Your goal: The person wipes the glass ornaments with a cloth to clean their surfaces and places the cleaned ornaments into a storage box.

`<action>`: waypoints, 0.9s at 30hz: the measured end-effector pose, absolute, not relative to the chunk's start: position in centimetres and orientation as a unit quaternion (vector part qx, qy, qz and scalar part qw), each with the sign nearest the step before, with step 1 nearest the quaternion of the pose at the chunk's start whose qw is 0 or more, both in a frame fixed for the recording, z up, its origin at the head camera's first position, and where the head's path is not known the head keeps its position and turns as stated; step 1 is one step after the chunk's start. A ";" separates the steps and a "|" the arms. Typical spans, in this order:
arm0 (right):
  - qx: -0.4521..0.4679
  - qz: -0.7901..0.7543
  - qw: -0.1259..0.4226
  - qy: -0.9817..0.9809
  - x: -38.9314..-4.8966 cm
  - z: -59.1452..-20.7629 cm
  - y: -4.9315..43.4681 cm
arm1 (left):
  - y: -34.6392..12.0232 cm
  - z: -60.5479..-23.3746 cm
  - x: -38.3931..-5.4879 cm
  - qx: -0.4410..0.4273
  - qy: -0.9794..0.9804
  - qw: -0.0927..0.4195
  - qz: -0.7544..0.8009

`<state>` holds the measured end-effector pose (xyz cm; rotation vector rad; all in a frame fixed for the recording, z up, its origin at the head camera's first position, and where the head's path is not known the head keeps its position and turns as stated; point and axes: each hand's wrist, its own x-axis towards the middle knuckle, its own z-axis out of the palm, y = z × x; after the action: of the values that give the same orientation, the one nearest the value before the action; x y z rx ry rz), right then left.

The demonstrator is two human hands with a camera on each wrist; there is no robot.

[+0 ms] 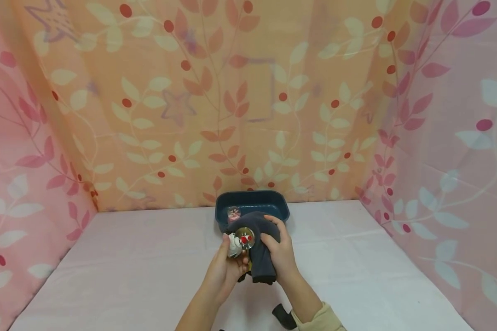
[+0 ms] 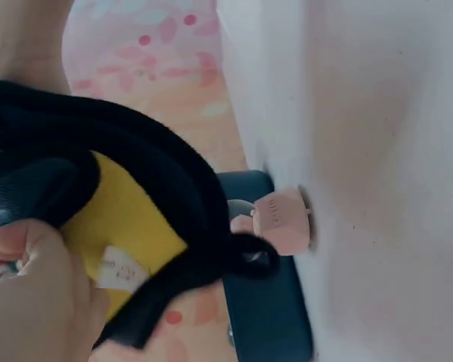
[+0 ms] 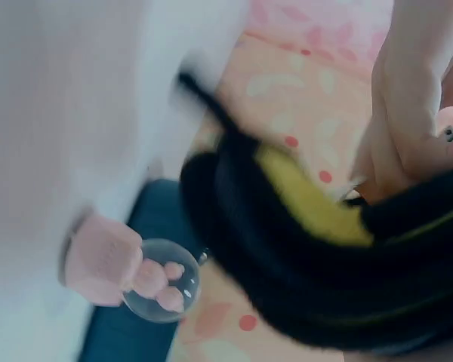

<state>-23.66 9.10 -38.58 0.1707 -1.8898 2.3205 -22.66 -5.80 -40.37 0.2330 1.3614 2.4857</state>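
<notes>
My left hand (image 1: pixel 225 271) grips a snow globe (image 1: pixel 244 239) with a white base and red figures inside its clear ball. My right hand (image 1: pixel 282 250) holds a dark, soft cloth item (image 1: pixel 264 262) against the globe's right side. In the left wrist view this cloth item shows a yellow lining (image 2: pixel 140 204), a white label (image 2: pixel 121 269) and a black strap with a loop. Its exact kind is unclear. Beyond the hands, a pink-based snow globe (image 3: pixel 102 260) stands on the table, close against a dark blue basin (image 1: pixel 252 197).
White cloth covers the table (image 1: pixel 149 266). Floral curtains (image 1: pixel 215 101) enclose the back and both sides. A small black object (image 1: pixel 283 316) lies by the right sleeve (image 1: pixel 320 318), partly hidden.
</notes>
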 end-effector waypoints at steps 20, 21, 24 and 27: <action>0.210 0.628 0.216 -0.717 -22.6 -40.0 8.1 | -7.2 -39.9 -22.6 -0.026 0.350 0.170 0.921; 0.207 0.628 0.220 -0.717 -22.6 -40.0 8.0 | -7.3 -39.9 -22.6 -0.026 0.350 0.174 0.920; 0.179 0.639 0.236 -0.710 -22.8 -39.9 7.9 | -7.5 -39.8 -22.7 -0.023 0.371 0.182 0.910; 0.167 0.640 0.256 -0.705 -23.1 -39.9 7.9 | -7.6 -39.9 -22.6 -0.011 0.400 0.188 0.897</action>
<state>-23.05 7.93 -39.87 0.4539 -1.9132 1.7375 -22.63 -7.56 -39.86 -0.0306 1.1253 2.5227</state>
